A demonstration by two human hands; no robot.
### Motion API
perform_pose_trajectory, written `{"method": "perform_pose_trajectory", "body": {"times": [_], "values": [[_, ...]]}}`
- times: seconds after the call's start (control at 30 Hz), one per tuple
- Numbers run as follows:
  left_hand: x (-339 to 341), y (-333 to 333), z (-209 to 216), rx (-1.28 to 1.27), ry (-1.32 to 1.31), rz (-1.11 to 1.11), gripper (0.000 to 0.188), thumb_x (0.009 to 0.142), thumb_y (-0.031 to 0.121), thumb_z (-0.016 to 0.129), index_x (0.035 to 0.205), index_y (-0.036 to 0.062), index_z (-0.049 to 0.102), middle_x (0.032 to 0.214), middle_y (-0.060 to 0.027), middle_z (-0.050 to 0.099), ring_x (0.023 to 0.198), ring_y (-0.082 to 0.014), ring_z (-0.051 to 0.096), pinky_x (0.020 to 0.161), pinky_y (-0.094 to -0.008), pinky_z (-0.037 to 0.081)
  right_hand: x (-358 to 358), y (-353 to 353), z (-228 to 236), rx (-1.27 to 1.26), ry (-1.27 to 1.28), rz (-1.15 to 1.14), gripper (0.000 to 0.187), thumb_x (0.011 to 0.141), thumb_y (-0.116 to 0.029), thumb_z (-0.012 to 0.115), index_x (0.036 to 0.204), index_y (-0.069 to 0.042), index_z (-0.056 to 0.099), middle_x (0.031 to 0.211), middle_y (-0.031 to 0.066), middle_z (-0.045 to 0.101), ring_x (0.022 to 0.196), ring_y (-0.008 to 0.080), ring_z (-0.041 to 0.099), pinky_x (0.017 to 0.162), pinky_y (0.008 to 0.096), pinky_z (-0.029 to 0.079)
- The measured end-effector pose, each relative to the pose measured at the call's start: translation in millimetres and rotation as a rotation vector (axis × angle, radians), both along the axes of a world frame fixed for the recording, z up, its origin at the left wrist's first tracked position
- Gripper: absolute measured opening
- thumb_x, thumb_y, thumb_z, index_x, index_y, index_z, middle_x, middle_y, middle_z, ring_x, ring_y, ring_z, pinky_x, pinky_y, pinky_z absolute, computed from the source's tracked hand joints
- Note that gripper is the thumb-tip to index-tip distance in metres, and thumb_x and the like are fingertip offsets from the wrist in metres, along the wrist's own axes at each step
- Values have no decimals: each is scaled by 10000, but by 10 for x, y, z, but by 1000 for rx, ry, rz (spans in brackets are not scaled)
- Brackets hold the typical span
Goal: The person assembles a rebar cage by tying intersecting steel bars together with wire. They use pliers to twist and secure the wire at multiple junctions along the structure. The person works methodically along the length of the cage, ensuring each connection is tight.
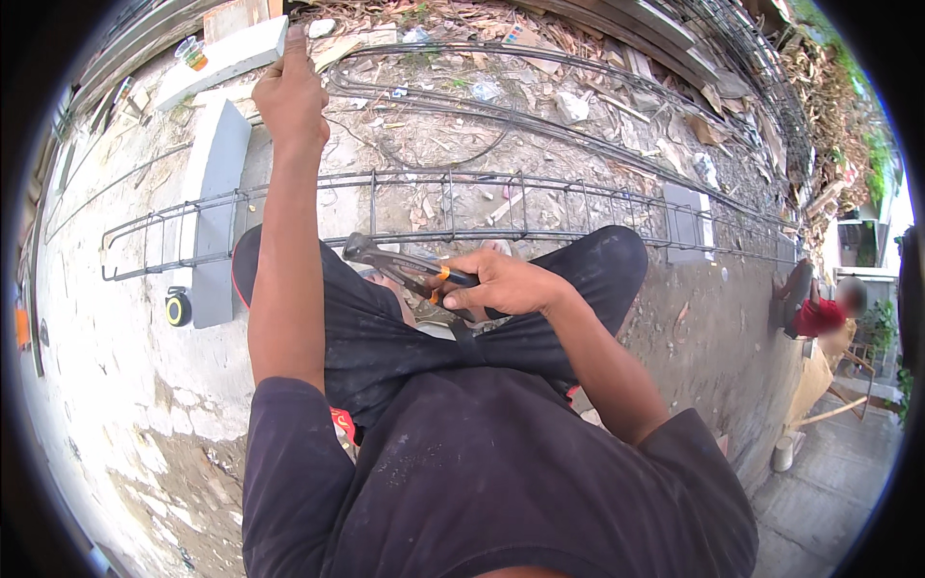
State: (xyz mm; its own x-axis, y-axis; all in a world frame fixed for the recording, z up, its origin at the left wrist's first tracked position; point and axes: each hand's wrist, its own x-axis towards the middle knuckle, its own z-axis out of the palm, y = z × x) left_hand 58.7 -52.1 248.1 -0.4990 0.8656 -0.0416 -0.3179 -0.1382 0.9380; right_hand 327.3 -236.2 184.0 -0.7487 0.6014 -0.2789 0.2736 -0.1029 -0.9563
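My right hand (511,284) is closed round the handles of dark metal pincers (390,262) with black and orange grips, held above my lap. The pincers' head points left, in front of the long steel rebar cage (448,204) lying crosswise beyond my knees. Stretched far forward, my left hand (291,108) has one finger extended and the others bent, with nothing visible in it. Its fingertip appears beside the end of a pale block (236,60); whether they touch I cannot tell. The undersides of its bent fingers are hidden.
The cage rests on a grey block (220,144) at left and another grey block (686,222) at right. A yellow-and-black tape measure (178,306) sits at left. Beyond lie loose rebar rods (501,116) among debris. A person in red (819,316) is at far right.
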Motion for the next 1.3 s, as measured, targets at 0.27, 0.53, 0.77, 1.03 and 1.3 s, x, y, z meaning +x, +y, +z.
{"method": "perform_pose_trajectory", "body": {"times": [0.27, 0.53, 0.77, 1.03, 1.3], "values": [[-388, -19, 81, 56, -426, 109, 510, 1043, 474, 686, 789, 86, 476, 653, 30, 354, 504, -83, 255, 452, -296, 212, 625, 378, -305, -348, 98, -783, 355, 1104, -354, 594, 1285, -48, 587, 915, 47, 683, 743, 115, 634, 676, 275, 547], [-154, -4, -119, 69, -347, -69, 364, 1055, 288, 706, 854, 52, 516, 686, 40, 342, 517, -86, 250, 447, -267, 215, 1358, 783, -1096, 448, -1458, -544, 739, 979, -367, 708, 1585, -39, 441, 1484, 244, 534, 1395, 437, 506, 1087, 504, 474], [493, -213, -269, -231, -385, -466, 292, 1108, 215, 576, 878, 47, 509, 736, -4, 458, 586, -120, 446, 646, -327, 628, 237, 506, -87, 1093, -426, -676, 706, 977, -166, 738, 1598, -50, 423, 1392, 224, 579, 1216, 340, 624, 984, 409, 546], [401, -705, -354, -413, -158, -776, 229, 1049, 208, 569, 948, 5, 597, 811, -84, 606, 651, -211, 645, 655, -455, 682, -333, 365, 824, 353, 422, -638, 224, 1022, -28, 647, 1224, 58, 694, 1204, 144, 695, 1053, 195, 685, 809, 344, 651], [168, -1186, -472, -484, 341, -946, 410, 955, 360, 607, 695, 45, 647, 657, -59, 611, 498, -151, 544, 473, -344, 487, -347, 208, 913, 390, 408, -364, 276, 965, 35, 693, 1231, 89, 645, 1141, 164, 701, 1016, 221, 699, 815, 364, 654]]}}
